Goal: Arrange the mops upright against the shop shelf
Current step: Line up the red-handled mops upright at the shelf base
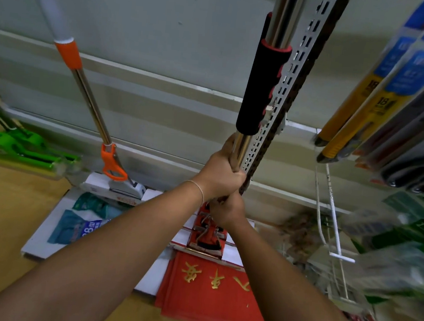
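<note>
Both forearms are bare, with no sleeves in view; the left hand [221, 173] has a thin pale bracelet [198, 189] at its wrist; the right hand [226, 210] wears nothing.

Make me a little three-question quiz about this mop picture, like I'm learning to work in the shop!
1. True or false: both hands grip the same mop pole.
2. What colour is the collar on the mop leaning at the wall?
A) blue B) orange C) purple
3. Fill in: the red mat lies on the ____.

Key:
1. True: the left hand and right hand hold the pole below its black foam grip.
2. B
3. floor
</note>
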Demonstrator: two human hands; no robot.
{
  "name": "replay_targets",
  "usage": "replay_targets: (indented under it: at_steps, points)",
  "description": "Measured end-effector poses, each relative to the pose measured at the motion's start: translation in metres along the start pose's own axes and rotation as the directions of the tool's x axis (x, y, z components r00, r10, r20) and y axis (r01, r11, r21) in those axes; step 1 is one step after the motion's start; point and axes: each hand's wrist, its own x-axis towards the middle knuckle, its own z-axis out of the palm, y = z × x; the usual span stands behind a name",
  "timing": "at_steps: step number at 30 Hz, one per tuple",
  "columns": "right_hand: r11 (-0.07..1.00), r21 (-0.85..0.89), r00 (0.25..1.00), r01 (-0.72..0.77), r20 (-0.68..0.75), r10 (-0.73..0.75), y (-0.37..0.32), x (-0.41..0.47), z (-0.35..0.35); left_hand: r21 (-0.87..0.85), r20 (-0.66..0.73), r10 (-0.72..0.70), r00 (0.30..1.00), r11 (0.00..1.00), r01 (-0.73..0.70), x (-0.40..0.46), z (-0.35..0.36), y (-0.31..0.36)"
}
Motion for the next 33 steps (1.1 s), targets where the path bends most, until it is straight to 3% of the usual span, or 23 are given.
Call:
replay_targets:
  at_steps: [9, 13, 17, 25, 33]
  points:
    - [0.998, -0.055, 0.998, -0.030, 0.045, 0.032, -0.008, -0.001, -0.004, -0.030, 0.049, -0.014, 0.999, 0.999, 0.015, -0.001, -0.004, 0.006]
    - [0.996, -0.008, 0.996, -0.085, 0.001, 0.085, -0.029, -0.022, -0.016, 0.003, 0.070, -0.015, 0.997, 1.000, 0.014, -0.005, -0.009, 0.003]
    - [0.998, 0.035, 0.999, -0.043, 0.009, 0.043, -0.045, -0.035, -0.027, 0.098, 0.083, -0.064, 0.994, 0.994, 0.056, -0.012, -0.009, -0.012]
    - [0.993, 0.104, 0.999, -0.052, -0.002, 0.052, -0.069, -0.064, -0.047, 0.106, 0.184, -0.118, 0.976, 0.989, 0.100, -0.047, -0.032, -0.015]
    - [0.999, 0.043, 0.999, -0.018, -0.038, 0.020, -0.105, -0.089, -0.070, 0.055, 0.142, -0.067, 0.988, 0.997, 0.060, -0.076, -0.070, -0.009]
